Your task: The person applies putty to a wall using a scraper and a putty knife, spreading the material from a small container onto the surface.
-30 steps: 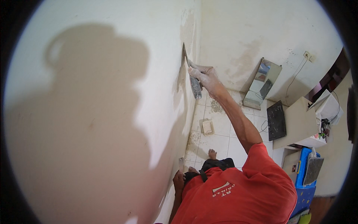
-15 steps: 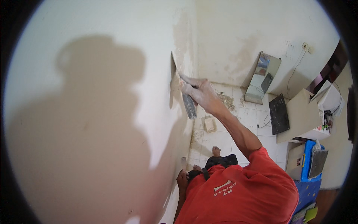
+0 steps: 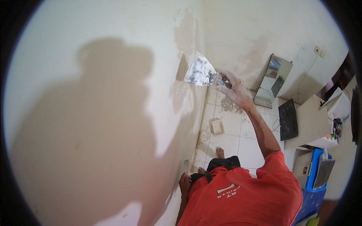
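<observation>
My right hand, dusted white, is closed on the handle of a wide putty knife. Its flared metal blade is smeared with white filler and its broad face is turned into view. The blade stands a little off the wall, casting a dark shadow beside a damp-looking, patchy filled strip near the corner. Low by my body, my left hand is closed around a narrower putty knife, blade upward; its handle is hidden in the fingers.
On the tiled floor sit a pale rectangular tray and a heap of rubble. A mirror with a shelf leans against the far wall. At right are a black panel, a white cabinet and a blue-lidded box.
My right hand has drawn the wide putty knife away from the wall to the right, turning its blade face into view. My left hand has stayed low with the narrower knife.
</observation>
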The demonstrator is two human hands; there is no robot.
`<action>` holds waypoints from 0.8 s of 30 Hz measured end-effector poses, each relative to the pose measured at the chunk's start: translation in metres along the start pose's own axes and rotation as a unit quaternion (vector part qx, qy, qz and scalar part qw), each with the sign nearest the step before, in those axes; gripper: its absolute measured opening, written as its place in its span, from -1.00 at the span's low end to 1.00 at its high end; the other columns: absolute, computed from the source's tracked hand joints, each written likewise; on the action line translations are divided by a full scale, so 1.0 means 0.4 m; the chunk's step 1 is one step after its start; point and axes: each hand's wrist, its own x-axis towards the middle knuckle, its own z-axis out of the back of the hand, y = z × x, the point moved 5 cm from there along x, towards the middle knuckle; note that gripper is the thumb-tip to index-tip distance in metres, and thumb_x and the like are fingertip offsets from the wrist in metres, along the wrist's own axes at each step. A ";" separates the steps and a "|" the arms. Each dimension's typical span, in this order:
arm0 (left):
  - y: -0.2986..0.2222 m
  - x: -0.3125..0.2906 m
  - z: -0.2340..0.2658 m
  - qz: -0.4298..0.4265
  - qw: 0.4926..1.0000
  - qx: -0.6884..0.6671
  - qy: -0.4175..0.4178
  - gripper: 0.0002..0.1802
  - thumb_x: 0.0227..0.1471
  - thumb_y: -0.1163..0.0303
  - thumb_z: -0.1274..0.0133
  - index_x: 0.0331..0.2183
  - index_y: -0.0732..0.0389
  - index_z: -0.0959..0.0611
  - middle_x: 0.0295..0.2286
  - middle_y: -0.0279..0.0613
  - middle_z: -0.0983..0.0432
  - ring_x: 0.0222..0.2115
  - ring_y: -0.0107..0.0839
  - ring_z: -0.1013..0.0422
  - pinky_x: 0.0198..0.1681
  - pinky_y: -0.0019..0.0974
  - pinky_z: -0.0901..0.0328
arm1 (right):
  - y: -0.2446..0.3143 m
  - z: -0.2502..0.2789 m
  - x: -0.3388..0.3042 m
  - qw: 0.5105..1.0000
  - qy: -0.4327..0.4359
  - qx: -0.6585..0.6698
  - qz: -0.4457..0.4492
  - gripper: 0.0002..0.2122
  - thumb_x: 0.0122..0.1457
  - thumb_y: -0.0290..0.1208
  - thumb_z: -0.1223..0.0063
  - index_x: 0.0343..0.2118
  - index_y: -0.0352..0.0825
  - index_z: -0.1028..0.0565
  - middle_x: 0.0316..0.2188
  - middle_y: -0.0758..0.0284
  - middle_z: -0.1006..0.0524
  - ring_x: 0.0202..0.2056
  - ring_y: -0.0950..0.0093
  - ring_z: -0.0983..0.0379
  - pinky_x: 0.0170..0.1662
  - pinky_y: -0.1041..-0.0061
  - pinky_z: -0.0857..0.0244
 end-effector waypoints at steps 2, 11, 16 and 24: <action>-0.007 0.003 -0.013 0.012 1.000 0.004 -0.011 -0.70 0.22 0.34 0.16 -0.46 0.29 -0.54 -0.61 -0.30 -0.42 -0.61 -0.55 -0.30 -0.53 -0.42 -0.22 | 0.042 0.009 0.032 0.972 0.026 -0.192 0.136 -0.62 0.12 -0.41 -0.19 0.02 -0.29 -0.45 -0.29 0.33 -0.49 -0.26 0.37 -0.48 -0.15 0.38 -0.36; -0.048 0.033 -0.128 -0.031 0.997 0.024 -0.068 -0.66 0.26 0.29 0.16 -0.42 0.31 -0.57 -0.60 -0.28 -0.42 -0.60 -0.51 -0.31 -0.49 -0.35 -0.24 | 0.051 0.005 0.255 0.921 0.137 -0.221 0.290 -0.70 0.10 -0.38 -0.16 -0.07 -0.18 -0.50 -0.28 0.35 -0.52 -0.28 0.30 -0.46 -0.19 0.35 -0.34; -0.074 0.031 -0.214 -0.008 0.994 0.008 -0.111 -0.64 0.26 0.28 0.17 -0.44 0.30 -0.56 -0.63 -0.28 -0.41 -0.60 -0.50 -0.31 -0.47 -0.34 -0.25 | -0.041 0.004 0.312 0.932 0.173 -0.155 0.279 -0.73 0.11 -0.36 -0.15 -0.09 -0.19 -0.52 -0.32 0.39 -0.54 -0.31 0.32 -0.46 -0.20 0.36 -0.33; -0.076 0.017 -0.306 0.047 0.986 -0.014 -0.161 -0.64 0.25 0.26 0.16 -0.47 0.27 -0.57 -0.65 -0.32 -0.40 -0.62 -0.54 -0.28 -0.53 -0.39 -0.19 | -0.104 -0.032 0.381 0.941 0.195 -0.107 0.255 -0.76 0.09 -0.37 -0.24 -0.18 -0.26 -0.54 -0.36 0.40 -0.55 -0.36 0.46 -0.44 -0.29 0.46 -0.35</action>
